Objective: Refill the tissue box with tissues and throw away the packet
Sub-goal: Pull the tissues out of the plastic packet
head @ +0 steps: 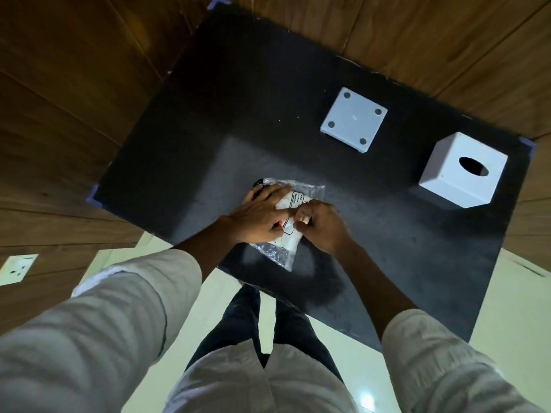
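A clear plastic packet of white tissues lies on the dark table near its front edge. My left hand presses flat on the packet's left side, thumb and fingers pinching the plastic. My right hand is closed on the packet's right side, fingers curled into the wrapper. A white cube tissue box with a dark oval slot on top stands at the right. Its flat white base plate, with dark round feet at the corners, lies separately further back.
The dark table has blue tape at its corners. Wood-panelled walls surround it on the left and back. A wall socket sits low on the left. Pale floor tiles and my legs show below the table's front edge.
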